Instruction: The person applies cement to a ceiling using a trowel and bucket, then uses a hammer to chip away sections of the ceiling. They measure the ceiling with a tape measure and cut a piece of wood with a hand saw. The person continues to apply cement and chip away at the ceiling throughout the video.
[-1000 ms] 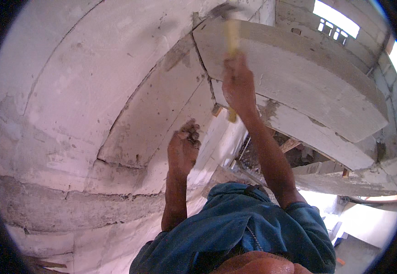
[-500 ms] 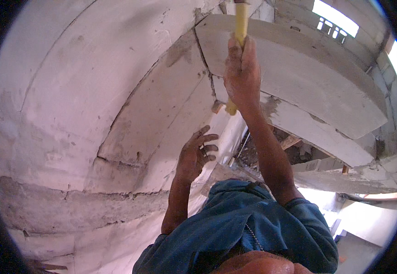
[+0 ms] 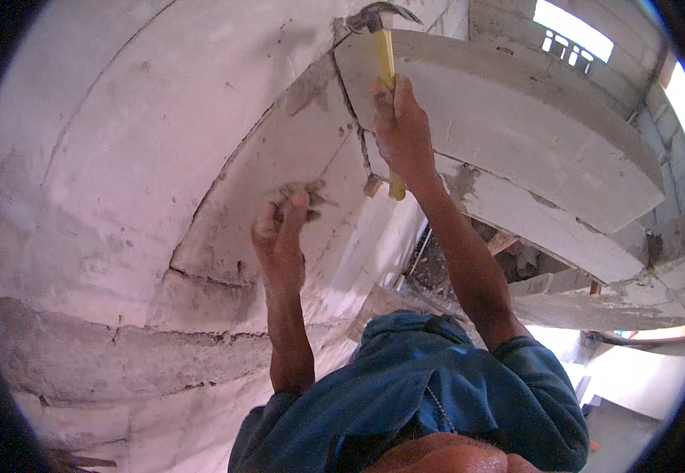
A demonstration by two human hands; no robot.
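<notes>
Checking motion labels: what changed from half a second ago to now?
Left hand moved up and left; it's blurred, so whether it holds anything is unclear. Right hand shifted slightly left; hammer tipped left, its head now in view. Unchanged: right hand's grip, the big block.

Claw hammer [image 3: 385,59]: one, dark metal head, yellow handle. Right hand [image 3: 405,134]: closed around the hammer's handle, butt protruding below. Left hand [image 3: 281,236]: below and left of the hammer, well apart from it; fingers blurred, contents unclear. Wall [image 3: 137,181]: pale, cracked, left of the hammer. Slab [image 3: 516,126]: grey, curved-looking, right of the hammer. Wooden stub [image 3: 372,187]: small, just beside the hammer's butt. Shirt [image 3: 437,378]: blue, below the hammer.
</notes>
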